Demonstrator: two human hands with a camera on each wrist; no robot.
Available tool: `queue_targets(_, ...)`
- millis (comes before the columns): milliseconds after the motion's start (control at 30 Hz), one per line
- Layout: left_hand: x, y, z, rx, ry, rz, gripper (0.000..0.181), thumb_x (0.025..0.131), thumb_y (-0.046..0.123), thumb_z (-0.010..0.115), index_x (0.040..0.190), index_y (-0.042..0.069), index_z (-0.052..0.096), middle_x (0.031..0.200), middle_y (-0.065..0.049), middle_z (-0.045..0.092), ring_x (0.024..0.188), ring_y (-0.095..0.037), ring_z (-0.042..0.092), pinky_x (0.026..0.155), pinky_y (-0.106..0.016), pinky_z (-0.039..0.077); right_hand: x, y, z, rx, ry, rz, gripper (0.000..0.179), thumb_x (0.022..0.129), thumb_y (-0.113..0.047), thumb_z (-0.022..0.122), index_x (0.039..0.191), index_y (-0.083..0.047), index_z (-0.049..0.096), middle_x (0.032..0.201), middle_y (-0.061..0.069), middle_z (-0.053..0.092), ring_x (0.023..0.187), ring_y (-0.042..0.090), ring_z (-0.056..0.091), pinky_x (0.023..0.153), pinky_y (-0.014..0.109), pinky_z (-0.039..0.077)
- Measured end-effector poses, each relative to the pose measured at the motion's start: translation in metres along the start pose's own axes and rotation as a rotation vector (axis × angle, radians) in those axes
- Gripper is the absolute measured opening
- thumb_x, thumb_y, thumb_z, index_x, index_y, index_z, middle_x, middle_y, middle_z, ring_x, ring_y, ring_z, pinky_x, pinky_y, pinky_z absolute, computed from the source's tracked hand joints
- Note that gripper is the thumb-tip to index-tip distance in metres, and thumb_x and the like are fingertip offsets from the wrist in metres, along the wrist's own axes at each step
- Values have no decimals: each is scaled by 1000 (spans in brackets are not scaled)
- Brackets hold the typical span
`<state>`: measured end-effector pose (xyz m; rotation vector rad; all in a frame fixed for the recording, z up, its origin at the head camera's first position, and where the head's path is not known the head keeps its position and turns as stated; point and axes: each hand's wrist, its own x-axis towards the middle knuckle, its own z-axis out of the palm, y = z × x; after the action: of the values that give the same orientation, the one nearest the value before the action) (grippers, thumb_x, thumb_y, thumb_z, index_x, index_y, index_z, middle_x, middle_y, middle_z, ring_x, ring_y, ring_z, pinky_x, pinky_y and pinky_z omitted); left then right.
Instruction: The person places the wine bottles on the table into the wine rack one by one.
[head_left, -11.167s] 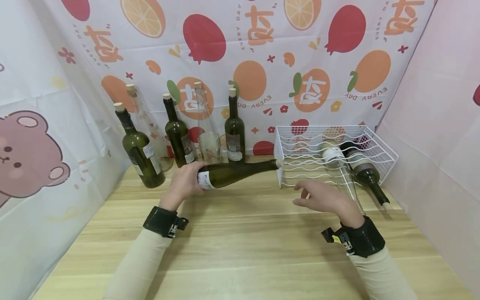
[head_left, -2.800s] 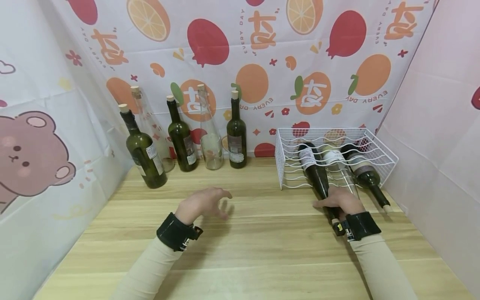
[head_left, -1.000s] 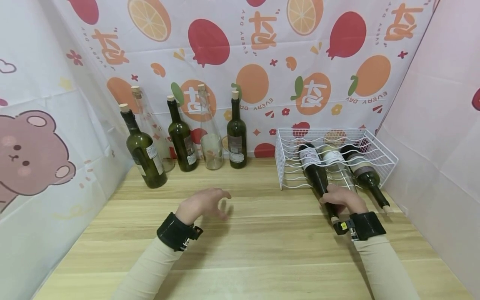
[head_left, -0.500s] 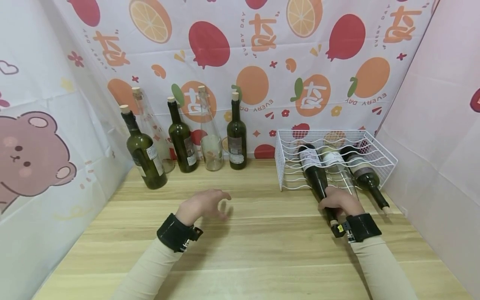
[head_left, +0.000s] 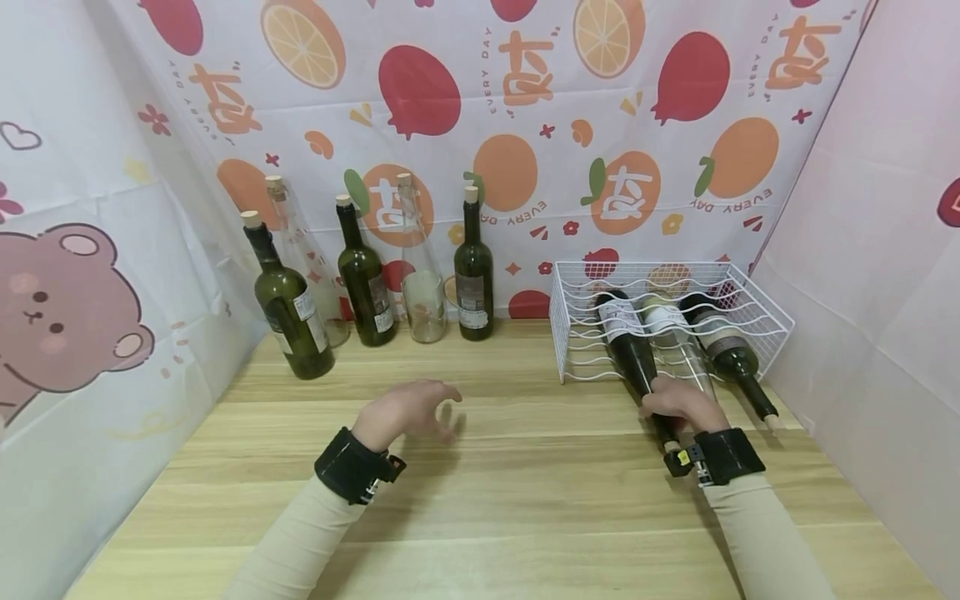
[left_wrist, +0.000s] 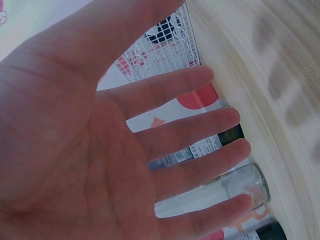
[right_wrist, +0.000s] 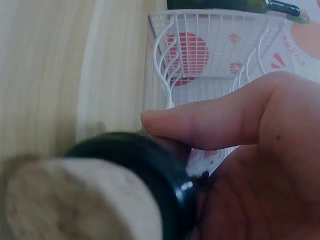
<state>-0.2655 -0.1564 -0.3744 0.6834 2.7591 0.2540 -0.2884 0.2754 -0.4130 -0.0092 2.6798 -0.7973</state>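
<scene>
Alignment seems key as the right hand [head_left: 686, 402] grips by its neck the dark wine bottle [head_left: 629, 346] lying in the wire rack [head_left: 559, 325], best nudged parallel to the clear bottle [head_left: 667, 320], the empty left hand [head_left: 401, 414] relaxed.

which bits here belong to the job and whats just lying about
Part of the job, it seems:
right hand
dark bottle it grips
white wire rack
clear bottle and green bottle in the rack
five standing bottles, probably

Just around:
fruit-print backdrop
bear-print sheet
black wristbands
</scene>
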Motion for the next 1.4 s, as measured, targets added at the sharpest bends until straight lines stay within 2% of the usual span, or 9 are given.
queue_targets(300, 1, -1, 1, 11, 4, 0, 65, 82, 34, 87, 137, 10, 63, 143, -15, 63, 133, -37, 59, 112, -53, 48, -2, -2, -3, 65, -26, -5, 22, 77, -12, 67, 91, -2, 53, 81, 10, 61, 64, 20, 62, 55, 31, 54)
queue_targets(567, 1, 0, 2, 10, 6, 1, 65, 81, 34, 87, 136, 10, 63, 143, -15, 63, 133, -36, 59, 112, -53, 48, -9, -6, -3, -11, -19, -25, 23, 81, -13, 73, 88, -1, 55, 79, 12, 65, 63, 22, 66, 56, 33, 57)
queue_targets(800, 1, 0, 1, 5, 3, 0, 66, 81, 34, 87, 137, 9, 62, 144, -16, 62, 134, -36, 58, 113, -53, 48, -16, -9, -4, 2, 22, 49, 38, 83, -17, 80, 99, 2, 51, 84, 18, 64, 65, 28, 69, 54, 37, 60)
queue_targets(1067, 1, 0, 2, 3, -2, -3, 67, 81, 34, 87, 138, 9, 62, 144, -16, 62, 134, -36, 58, 113, -53, 48, -14, -11, -4, -112, 49, 25, 32, 81, -20, 78, 92, 0, 55, 82, 16, 65, 64, 25, 67, 54, 33, 55)
queue_targets(1400, 0, 2, 2, -3, -6, -3, 67, 81, 33, 87, 138, 8, 62, 144, -16, 62, 135, -36, 58, 114, -53, 47, -15, -9, -3, -80, 60, 10, 27, 75, -16, 70, 91, 1, 56, 79, 15, 64, 62, 26, 65, 52, 35, 53)
